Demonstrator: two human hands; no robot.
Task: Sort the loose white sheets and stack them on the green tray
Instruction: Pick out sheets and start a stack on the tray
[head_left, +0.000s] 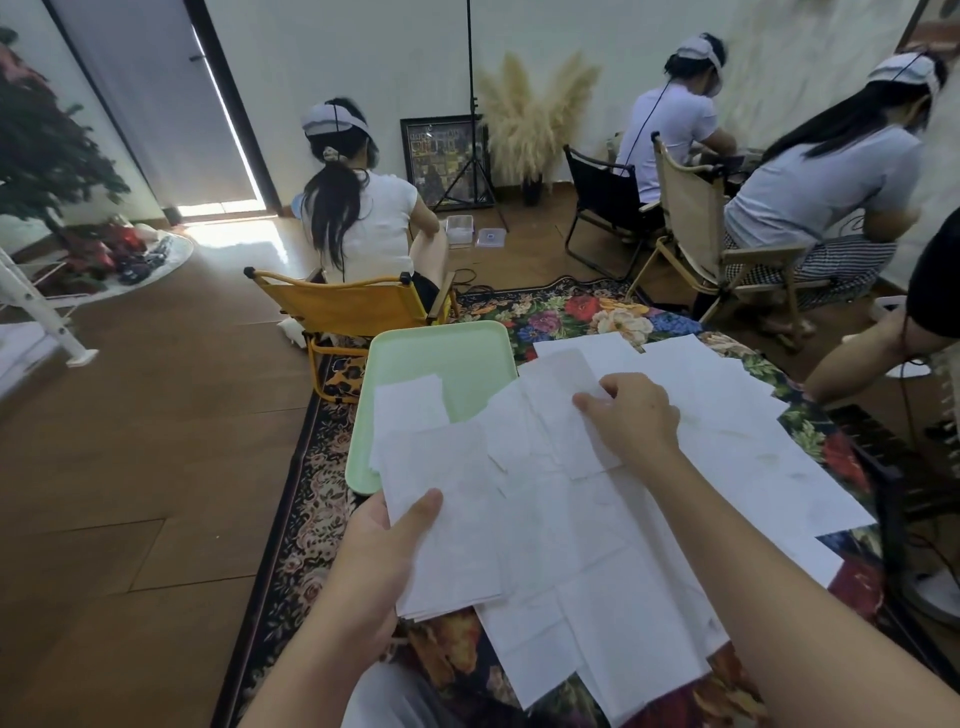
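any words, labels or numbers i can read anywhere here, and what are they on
None can be read.
The white sheets on the rug, and the stack in the left hand, look blank.
The green tray bears no label.
The framed picture against the wall has small coloured patches, too blurred to read.
The right hand pinches a sheet that shows no print.

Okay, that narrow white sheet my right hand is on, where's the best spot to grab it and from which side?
Pinch the narrow sheet at its raised far edge, coming from the right, where your right hand has its grip. That edge curls up off the flat sheets; the rest lies flush.
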